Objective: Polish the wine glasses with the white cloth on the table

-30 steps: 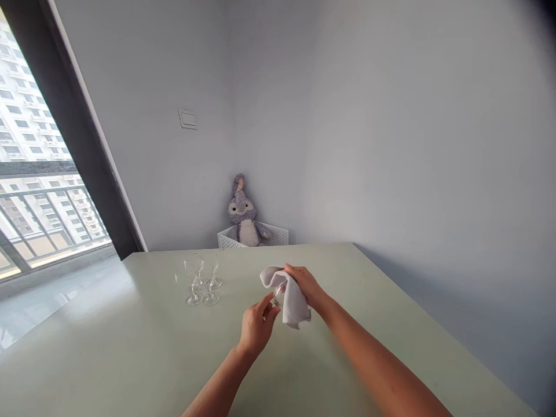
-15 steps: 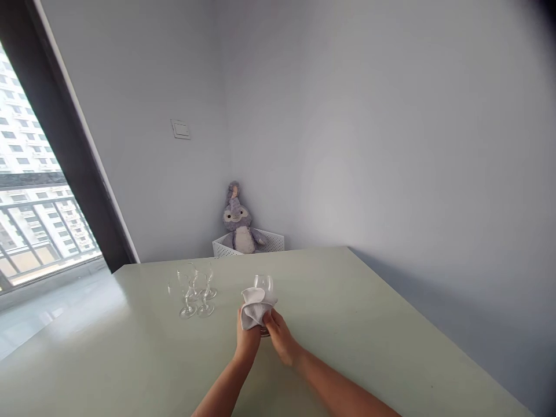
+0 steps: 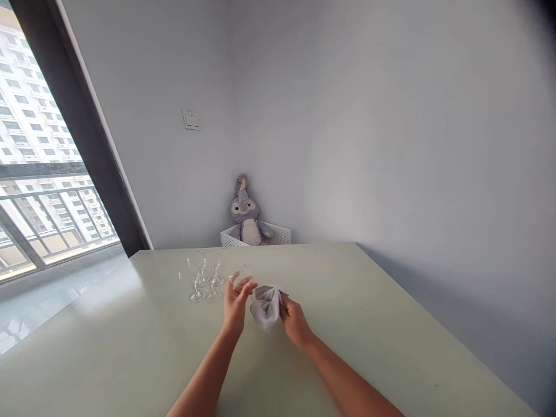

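Note:
My left hand (image 3: 237, 301) has its fingers curled around a clear glass (image 3: 242, 271), whose rim shows above them; its lower part is hidden by the hand. To the right, my right hand (image 3: 295, 319) grips a light grey cloth (image 3: 266, 306) at its right edge. The cloth is bunched, slightly blurred, and hangs between the two hands. Left of my left hand, several clear stemmed glasses (image 3: 212, 295) stand upright, close together, on the pale green table (image 3: 382, 336).
Behind the far table edge, a grey plush toy (image 3: 249, 223) sits in a white perforated basket (image 3: 280, 233). Grey walls meet in the corner behind it. At the left is a window (image 3: 47, 139) with a dark frame.
The hands have moved apart. My left hand has gone left and up with the glass, out of the cloth, which stays in my right hand. The view has shifted slightly.

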Available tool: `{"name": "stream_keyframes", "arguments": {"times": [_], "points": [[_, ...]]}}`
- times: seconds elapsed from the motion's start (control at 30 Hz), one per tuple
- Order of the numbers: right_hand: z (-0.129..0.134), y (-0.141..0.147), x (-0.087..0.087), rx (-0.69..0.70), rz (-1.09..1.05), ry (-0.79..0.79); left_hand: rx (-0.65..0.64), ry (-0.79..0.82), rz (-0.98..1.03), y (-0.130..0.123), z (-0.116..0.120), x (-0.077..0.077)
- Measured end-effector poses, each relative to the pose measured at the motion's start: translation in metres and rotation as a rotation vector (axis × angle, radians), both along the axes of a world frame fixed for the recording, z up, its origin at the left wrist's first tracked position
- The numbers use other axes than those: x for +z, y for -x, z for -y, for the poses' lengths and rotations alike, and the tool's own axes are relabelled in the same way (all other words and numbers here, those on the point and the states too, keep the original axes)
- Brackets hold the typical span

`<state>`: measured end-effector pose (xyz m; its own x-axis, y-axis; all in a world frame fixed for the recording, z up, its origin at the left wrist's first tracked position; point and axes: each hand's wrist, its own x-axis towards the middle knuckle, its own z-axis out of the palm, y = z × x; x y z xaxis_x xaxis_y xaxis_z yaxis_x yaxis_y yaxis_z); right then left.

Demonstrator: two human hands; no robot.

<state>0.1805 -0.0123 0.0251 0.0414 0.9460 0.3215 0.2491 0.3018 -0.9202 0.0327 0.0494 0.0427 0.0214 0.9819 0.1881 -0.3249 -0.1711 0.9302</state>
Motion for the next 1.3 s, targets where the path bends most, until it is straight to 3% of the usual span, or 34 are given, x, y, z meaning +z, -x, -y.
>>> {"name": "stream_keyframes", "arguments": {"times": [0.1,0.2,0.27,0.4,0.47,0.67,0.77,0.87,0.97,1.07,1.23,1.3], "points": [[0.0,-0.007,-0.003,0.094,0.281,-0.067,0.302,-0.15,-0.075,0.014,-0.007,0.005],[0.001,-0.009,-0.003,0.227,0.616,-0.206,0.451,-0.266,-0.137,0.021,-0.009,0.009],[0.001,-0.009,0.0,0.14,0.696,-0.255,0.429,-0.331,-0.201,0.019,-0.006,0.009],[0.001,-0.003,0.01,-0.21,0.614,-0.308,0.273,-0.437,-0.382,0.003,0.009,-0.001],[0.002,0.003,0.013,-0.227,0.601,-0.302,0.181,-0.468,-0.46,-0.007,0.019,-0.007],[-0.008,0.004,0.009,-0.091,0.506,-0.131,-0.023,-0.437,-0.543,-0.025,0.038,-0.018],[-0.026,-0.028,0.001,-0.227,0.413,0.049,-0.01,-0.41,-0.623,-0.025,0.031,-0.024],[-0.045,-0.08,-0.007,-0.395,0.359,0.157,0.025,-0.286,-0.665,-0.023,0.018,-0.036],[-0.056,-0.135,-0.017,-0.542,0.306,0.267,0.011,-0.083,-0.582,-0.022,0.007,-0.047],[-0.06,-0.178,-0.025,-0.655,0.261,0.348,0.007,-0.008,-0.482,-0.022,0.0,-0.052],[-0.063,-0.215,-0.032,-0.741,0.211,0.397,0.065,-0.02,-0.395,-0.024,0.0,-0.053],[-0.065,-0.221,-0.033,-0.757,0.199,0.396,0.166,-0.026,-0.335,-0.023,-0.001,-0.053]]}}
